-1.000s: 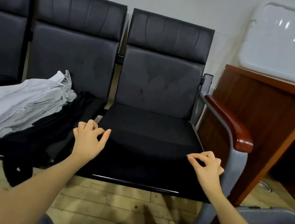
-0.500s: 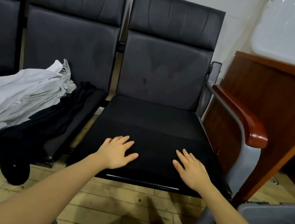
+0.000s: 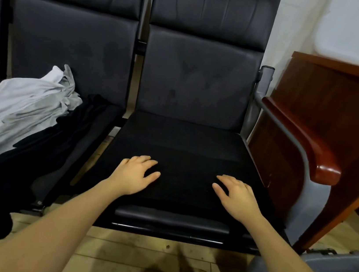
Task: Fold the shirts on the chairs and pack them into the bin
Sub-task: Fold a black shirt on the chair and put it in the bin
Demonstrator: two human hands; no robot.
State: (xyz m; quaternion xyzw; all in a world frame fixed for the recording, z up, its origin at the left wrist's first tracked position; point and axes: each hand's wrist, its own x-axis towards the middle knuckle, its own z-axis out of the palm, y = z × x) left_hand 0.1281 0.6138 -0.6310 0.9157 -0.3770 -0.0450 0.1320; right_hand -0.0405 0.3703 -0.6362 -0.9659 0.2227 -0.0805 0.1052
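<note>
Left hand (image 3: 132, 174), right hand (image 3: 238, 196) — flat on black shirt (image 3: 184, 159)

Wooden desk (image 3: 330, 106) beside a white wall (image 3: 290, 31), plank floor (image 3: 133, 260).
</note>
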